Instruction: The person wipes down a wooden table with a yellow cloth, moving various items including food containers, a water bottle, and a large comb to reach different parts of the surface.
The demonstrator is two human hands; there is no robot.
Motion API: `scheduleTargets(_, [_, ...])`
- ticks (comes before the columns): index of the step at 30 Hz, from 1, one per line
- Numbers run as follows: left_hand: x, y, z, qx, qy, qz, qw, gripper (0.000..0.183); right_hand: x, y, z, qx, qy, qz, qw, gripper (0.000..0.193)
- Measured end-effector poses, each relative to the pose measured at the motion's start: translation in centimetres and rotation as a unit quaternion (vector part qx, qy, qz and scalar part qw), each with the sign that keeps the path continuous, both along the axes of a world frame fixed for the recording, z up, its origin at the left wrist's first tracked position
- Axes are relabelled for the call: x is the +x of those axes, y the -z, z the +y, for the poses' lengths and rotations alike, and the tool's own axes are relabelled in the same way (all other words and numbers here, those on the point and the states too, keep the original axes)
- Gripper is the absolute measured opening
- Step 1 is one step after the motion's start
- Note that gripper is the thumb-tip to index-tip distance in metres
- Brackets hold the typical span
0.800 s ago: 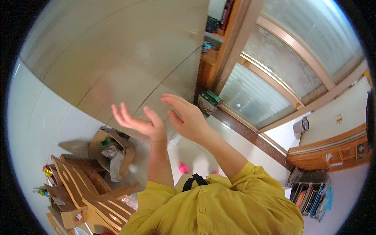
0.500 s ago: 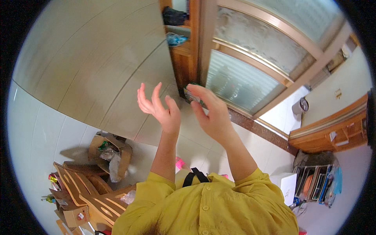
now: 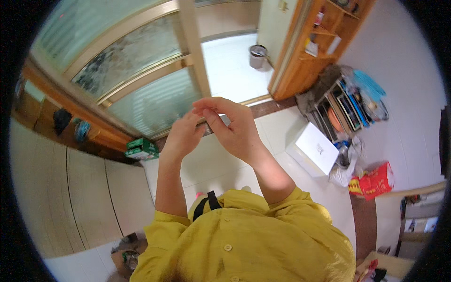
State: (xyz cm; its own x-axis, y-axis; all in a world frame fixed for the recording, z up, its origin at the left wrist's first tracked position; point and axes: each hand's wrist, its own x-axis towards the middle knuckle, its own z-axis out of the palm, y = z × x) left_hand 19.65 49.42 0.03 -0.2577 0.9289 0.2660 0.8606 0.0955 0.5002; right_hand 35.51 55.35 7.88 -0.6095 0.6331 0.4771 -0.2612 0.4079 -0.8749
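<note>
My left hand (image 3: 183, 137) and my right hand (image 3: 233, 129) are raised in front of me, close together. Their fingertips overlap, and I cannot tell whether they touch. On my right hand the fingers curve to the left and the thumb stands apart below them, with nothing in its grasp. The fingers of my left hand reach up and are partly hidden behind the right one; no object shows in it. Beneath both hands lies the pale tiled floor (image 3: 206, 163). A green box (image 3: 142, 149) stands on the floor left of my left hand.
Ahead is a sliding glass door (image 3: 152, 105), with a doorway and a waste bin (image 3: 257, 57) beyond. To the right are a white box (image 3: 315, 149), a filled rack (image 3: 340, 113), a red bag (image 3: 376, 181) and wooden shelves (image 3: 314, 44). A large pale panel (image 3: 89, 197) stands left.
My view has swung right, bringing the doorway and white box nearer the middle. My hands have come together at the fingertips; before, they were apart with the left fingers spread.
</note>
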Motion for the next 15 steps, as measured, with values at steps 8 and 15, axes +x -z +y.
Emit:
scheduleTargets(8, [6.5, 2.0, 12.4, -0.212, 0.157, -0.062, 0.963, 0.033, 7.6, 2.0, 7.4, -0.005, 0.144, -0.076, 0.987, 0.018])
scheduleTargets(15, [12.9, 4.8, 24.1, -0.093, 0.461, -0.112, 0.876, 0.042, 14.1, 2.6, 13.2, 0.187, 0.275, -0.238, 0.913, 0.024])
